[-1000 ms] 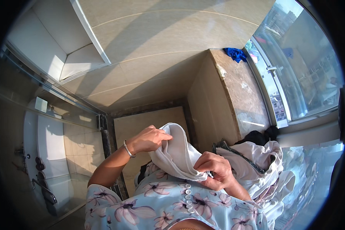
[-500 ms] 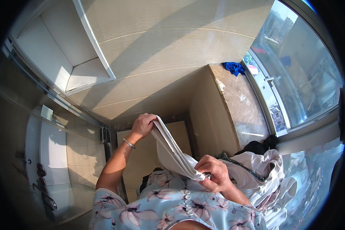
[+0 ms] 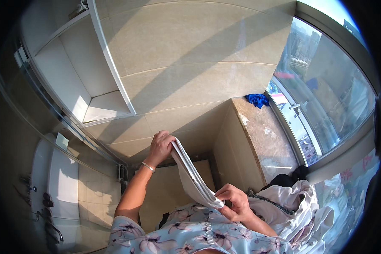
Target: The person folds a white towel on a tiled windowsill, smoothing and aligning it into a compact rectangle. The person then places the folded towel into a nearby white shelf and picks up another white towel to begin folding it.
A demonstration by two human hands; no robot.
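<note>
Stretched between my two hands is a folded white cloth, its layers stacked into a long, narrow strip. My left hand, with a bracelet at the wrist, is closed on the far upper end. The near right end is pinched in my right hand, thumb and fingers bent round the corner. The strip slants down from left to right in front of my floral top. Beside my right forearm lies a heap of white clothes, with a dark piece among them.
A stone ledge runs under the window at the right, bearing a blue cloth and black fabric. Tiled wall stands ahead. On the left are a white niche, a glass partition and a white basin.
The view has tilted upward, so the wall and ledge sit lower in the picture. Both hands keep hold of the cloth, which now looks narrower, with less of its hanging side showing.
</note>
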